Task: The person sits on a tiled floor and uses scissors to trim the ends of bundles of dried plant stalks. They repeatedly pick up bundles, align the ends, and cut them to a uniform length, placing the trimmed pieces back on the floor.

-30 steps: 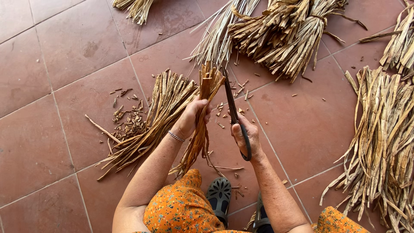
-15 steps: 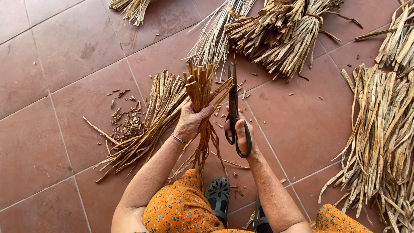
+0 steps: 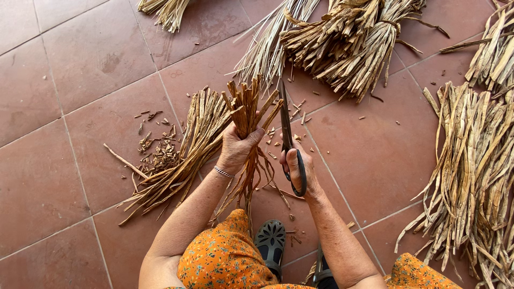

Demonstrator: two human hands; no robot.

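Note:
My left hand (image 3: 238,147) grips a bundle of dried brown plant strips (image 3: 250,104) upright, its cut ends fanned out above my fingers and loose tails hanging toward my lap. My right hand (image 3: 297,170) holds black-handled scissors (image 3: 287,134), blades closed and pointing away from me, just right of the bundle's top. A thin bracelet sits on my left wrist. Another sheaf of strips (image 3: 184,155) lies on the floor to the left of my left hand.
Terracotta floor tiles (image 3: 85,59) lie all around. Small cut scraps (image 3: 158,152) sit left of the sheaf. Large tied bundles (image 3: 348,43) lie ahead, and a long pile of strips (image 3: 474,176) lies at the right. My dark sandals (image 3: 270,243) and orange patterned clothing show below.
The bundle's tips have spread wider in my left hand. The scissors moved up beside the bundle's top, then closed and straightened.

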